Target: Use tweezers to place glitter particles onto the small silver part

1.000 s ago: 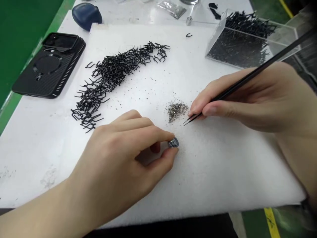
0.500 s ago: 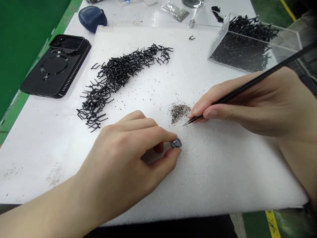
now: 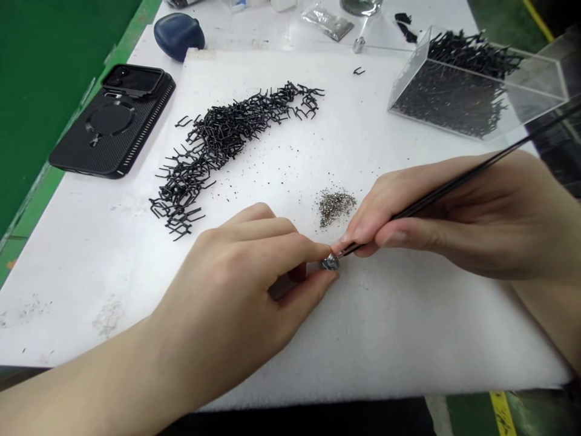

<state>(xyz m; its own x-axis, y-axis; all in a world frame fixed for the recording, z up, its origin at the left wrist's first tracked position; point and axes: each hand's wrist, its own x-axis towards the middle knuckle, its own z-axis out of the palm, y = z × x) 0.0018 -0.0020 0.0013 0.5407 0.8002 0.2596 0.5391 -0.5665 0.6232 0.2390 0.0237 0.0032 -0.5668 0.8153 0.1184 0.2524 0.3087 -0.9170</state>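
White foam sheet [image 3: 408, 345] carries a curved heap of black wire clips [image 3: 227, 145], with a clear acrylic tray [image 3: 454, 100] of more clips at its far corner. Left hand [image 3: 222, 297] pinches a small metal piece [image 3: 331, 263] between thumb and fingers, near silver grains [image 3: 336, 207]. Right hand [image 3: 454, 215] grips black tweezers [image 3: 454, 184], their tips touching that piece.

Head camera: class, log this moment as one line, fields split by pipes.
left hand pinches metal piece | right hand black tweezers at piece | nearby silvery grains on white foam sheet
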